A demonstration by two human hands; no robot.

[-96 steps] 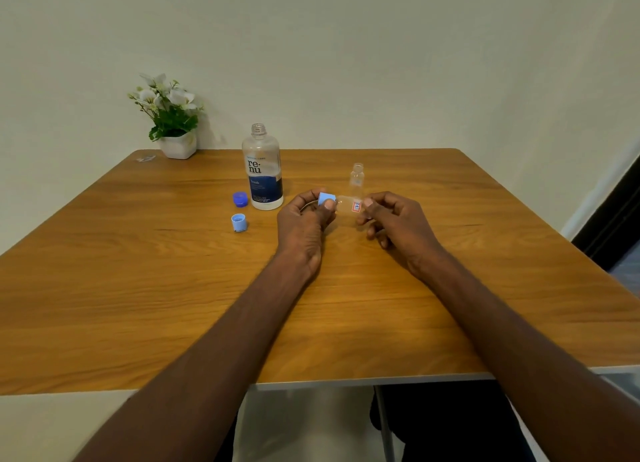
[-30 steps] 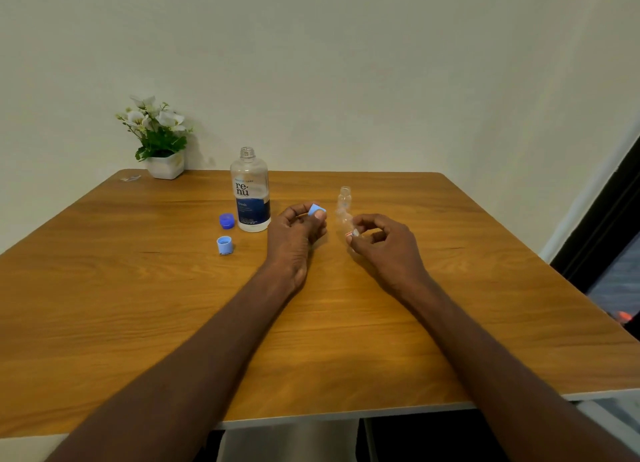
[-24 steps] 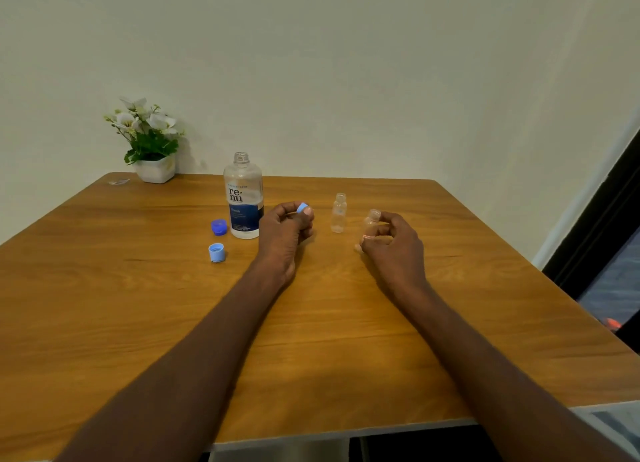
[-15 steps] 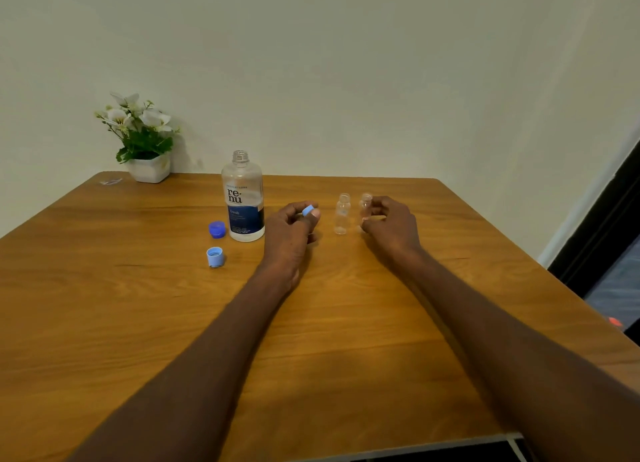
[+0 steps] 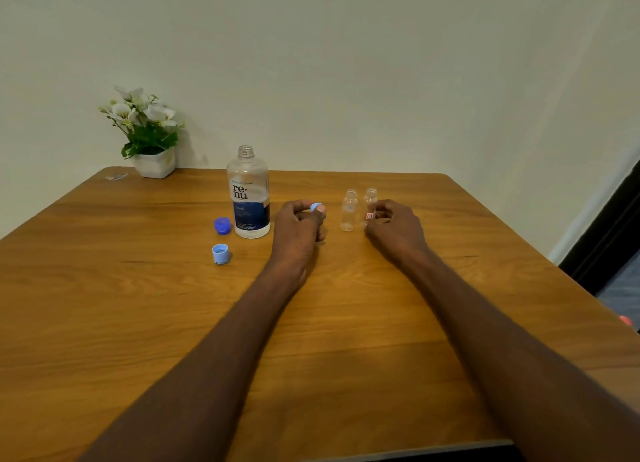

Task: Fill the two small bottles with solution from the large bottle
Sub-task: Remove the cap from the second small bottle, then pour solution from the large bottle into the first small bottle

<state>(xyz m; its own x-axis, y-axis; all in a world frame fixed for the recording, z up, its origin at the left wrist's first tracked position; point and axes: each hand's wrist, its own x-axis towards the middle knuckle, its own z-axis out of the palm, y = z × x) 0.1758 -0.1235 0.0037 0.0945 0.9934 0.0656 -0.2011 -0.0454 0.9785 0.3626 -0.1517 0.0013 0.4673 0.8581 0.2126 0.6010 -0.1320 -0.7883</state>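
Observation:
The large clear bottle (image 5: 248, 193) with a blue label stands uncapped at the table's middle back. Two small clear bottles stand upright side by side to its right, both uncapped: the left one (image 5: 348, 210) stands free, the right one (image 5: 370, 205) carries a red sticker. My right hand (image 5: 394, 227) has its fingertips on the right small bottle. My left hand (image 5: 299, 229) is curled and pinches a light blue cap (image 5: 316, 207) between thumb and fingers, just right of the large bottle.
A dark blue cap (image 5: 222, 225) and a light blue cap (image 5: 220, 253) lie left of the large bottle. A white pot of flowers (image 5: 149, 139) sits at the back left corner. The wooden table (image 5: 104, 305) meets a wall behind; a dark doorway is at right.
My right hand turned the sticker bottle from lying to upright and set it down beside the other small bottle. My left hand kept the light blue cap, pulled off it earlier.

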